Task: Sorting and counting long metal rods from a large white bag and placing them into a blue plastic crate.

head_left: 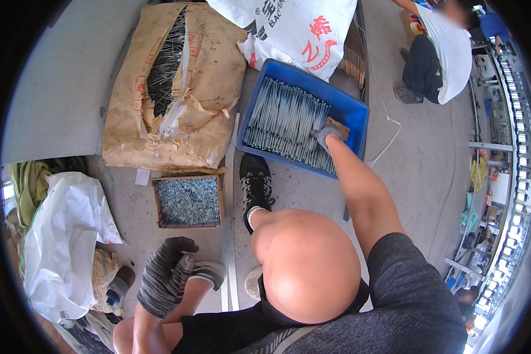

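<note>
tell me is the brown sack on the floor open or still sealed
Open. The brown sack is torn along its top, and a dark bundle of long metal rods shows through the split.

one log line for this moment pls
right hand gloved, reaching into blue crate onto long metal rods | left hand gloved, empty, near knee | small box of nuts by shoe

workshop floor, sacks (pixel 171 88) of bolts, parts crate (pixel 348 112)

Grey concrete floor (pixel 59 88), shelving (pixel 516 135) at right
</note>
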Tool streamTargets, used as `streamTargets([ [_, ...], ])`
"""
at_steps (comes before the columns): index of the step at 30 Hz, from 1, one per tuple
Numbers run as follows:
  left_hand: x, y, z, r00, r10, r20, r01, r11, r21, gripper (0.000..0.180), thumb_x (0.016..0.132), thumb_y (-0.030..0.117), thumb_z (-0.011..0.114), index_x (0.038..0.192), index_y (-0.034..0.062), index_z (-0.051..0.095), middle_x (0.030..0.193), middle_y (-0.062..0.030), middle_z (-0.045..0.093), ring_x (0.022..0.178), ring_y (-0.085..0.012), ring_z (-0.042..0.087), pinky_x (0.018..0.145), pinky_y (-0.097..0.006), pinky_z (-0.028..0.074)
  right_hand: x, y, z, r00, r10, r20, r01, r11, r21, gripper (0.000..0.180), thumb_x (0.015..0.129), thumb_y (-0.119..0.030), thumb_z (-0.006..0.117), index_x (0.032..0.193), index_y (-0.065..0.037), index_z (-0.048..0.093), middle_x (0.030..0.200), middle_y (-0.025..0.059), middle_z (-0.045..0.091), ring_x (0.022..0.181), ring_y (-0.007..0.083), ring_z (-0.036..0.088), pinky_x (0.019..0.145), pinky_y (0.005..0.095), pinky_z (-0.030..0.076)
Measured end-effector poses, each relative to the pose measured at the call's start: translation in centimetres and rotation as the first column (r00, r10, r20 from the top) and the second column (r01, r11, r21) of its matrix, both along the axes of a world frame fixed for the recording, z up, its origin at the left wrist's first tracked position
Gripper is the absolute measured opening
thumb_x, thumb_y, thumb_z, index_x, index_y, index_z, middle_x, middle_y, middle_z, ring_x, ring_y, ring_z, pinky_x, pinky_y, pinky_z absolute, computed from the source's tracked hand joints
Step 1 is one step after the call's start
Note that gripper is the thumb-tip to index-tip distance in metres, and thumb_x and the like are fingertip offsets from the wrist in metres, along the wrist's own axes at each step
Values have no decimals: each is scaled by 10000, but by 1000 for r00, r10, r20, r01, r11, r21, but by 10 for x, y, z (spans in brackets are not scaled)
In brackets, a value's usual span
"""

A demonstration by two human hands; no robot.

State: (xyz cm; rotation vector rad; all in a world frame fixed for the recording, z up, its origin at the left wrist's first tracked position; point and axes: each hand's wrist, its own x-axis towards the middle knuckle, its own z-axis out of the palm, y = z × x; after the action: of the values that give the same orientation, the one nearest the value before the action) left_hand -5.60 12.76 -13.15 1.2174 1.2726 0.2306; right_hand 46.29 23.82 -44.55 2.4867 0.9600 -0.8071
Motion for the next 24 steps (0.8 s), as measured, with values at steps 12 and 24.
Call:
streamTargets([
  [12,9,4,-3,1000,-4,10,4,1000,-8,308,1036,305,561,1174,32,599,1038,-50,668,884,-107,609,792,-271,514,33,-18,-7,972,235,-19,-235,972,18,880,841,-636,645,1463,-42,459,1437,232,529,1329,390,508,1110,433,424],
  [24,5,4,-2,1000,-8,3,8,1000,-26,302,1044,287,544,1195,28,580,1048,-43,663,863,-98,599,784,-261,506,-6,-37,42,956,258,-142,-248,965,82,731,937,-575,559,1335,39,562,1343,270,583,1256,406,562,1081,435,442],
])
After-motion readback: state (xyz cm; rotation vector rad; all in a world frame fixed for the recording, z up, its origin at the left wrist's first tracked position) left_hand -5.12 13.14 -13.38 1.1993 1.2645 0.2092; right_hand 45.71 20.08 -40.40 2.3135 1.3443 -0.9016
